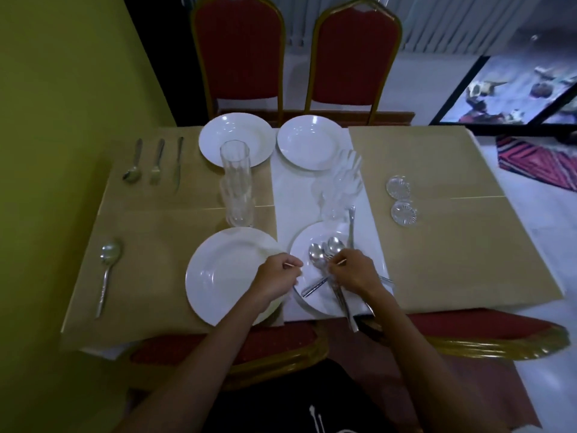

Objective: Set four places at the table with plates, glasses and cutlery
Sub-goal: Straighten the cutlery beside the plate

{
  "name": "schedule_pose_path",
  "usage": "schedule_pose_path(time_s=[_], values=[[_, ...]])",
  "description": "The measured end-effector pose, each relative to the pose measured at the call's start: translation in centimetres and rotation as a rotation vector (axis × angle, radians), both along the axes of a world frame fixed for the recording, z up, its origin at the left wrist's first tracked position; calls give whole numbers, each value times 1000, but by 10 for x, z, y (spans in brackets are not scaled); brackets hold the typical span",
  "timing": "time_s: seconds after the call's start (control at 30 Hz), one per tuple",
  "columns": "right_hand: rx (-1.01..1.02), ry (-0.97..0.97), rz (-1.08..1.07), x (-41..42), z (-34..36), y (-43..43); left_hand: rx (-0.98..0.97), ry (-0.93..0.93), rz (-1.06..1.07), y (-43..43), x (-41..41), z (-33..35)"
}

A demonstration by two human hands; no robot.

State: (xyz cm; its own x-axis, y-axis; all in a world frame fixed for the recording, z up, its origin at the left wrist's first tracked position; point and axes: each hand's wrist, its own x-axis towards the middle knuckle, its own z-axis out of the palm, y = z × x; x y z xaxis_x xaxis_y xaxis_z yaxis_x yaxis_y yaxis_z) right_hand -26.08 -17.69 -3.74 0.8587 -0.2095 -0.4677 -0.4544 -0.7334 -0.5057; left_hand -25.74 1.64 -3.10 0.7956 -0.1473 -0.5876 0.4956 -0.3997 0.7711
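Cutlery (324,267) lies heaped on the near right plate (315,232), handles running back toward the person. The right hand (352,271) is on top of it, fingers curled round several handles. The left hand (278,276) is curled at the plate's left rim, its hold unclear. Glasses (338,189) stand just beyond the plate.

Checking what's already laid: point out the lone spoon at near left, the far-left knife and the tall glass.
lone spoon (110,253), head view, on its bowl.
knife (178,164), head view, midway along it.
tall glass (234,170), head view, on its upper wall.
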Motion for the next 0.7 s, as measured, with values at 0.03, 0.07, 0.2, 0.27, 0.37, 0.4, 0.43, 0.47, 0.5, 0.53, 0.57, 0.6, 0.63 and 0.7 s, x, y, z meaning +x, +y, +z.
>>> schedule_pose_path(time_s=[0.03,0.07,0.2,0.27,0.37,0.4,0.43,0.47,0.5,0.53,0.57,0.6,0.63,0.7], values=[[-53,-10,15,-1,-4,-9,5,-1,-23,-11,0,-1],[-124,-20,23,-2,-6,-17,12,-5,-46,-21,-1,-3],[-308,-39,66,-6,-15,-44,59,-26,-109,-44,-3,-5],[-343,-5,138,-6,-17,-54,84,-44,-123,-49,-3,-5],[-339,-3,190,0,-19,-64,97,-54,-135,-50,-1,-4],[-329,2,198,2,-18,-66,99,-52,-132,-49,-2,-3],[-312,2,211,3,-19,-67,101,-50,-126,-48,-2,-3],[-293,8,225,5,-18,-67,103,-48,-122,-46,-3,-4],[-277,17,241,5,-17,-68,104,-46,-116,-45,-3,-4],[-264,24,256,5,-15,-66,101,-43,-107,-42,-4,-5],[-242,17,260,5,-11,-65,94,-40,-93,-40,-4,-5],[-210,3,257,5,-8,-62,87,-38,-77,-38,-4,-6],[-170,-17,252,6,-4,-58,80,-37,-60,-34,-4,-5],[-85,-48,261,7,7,-40,67,-32,-36,-26,-4,-4]])
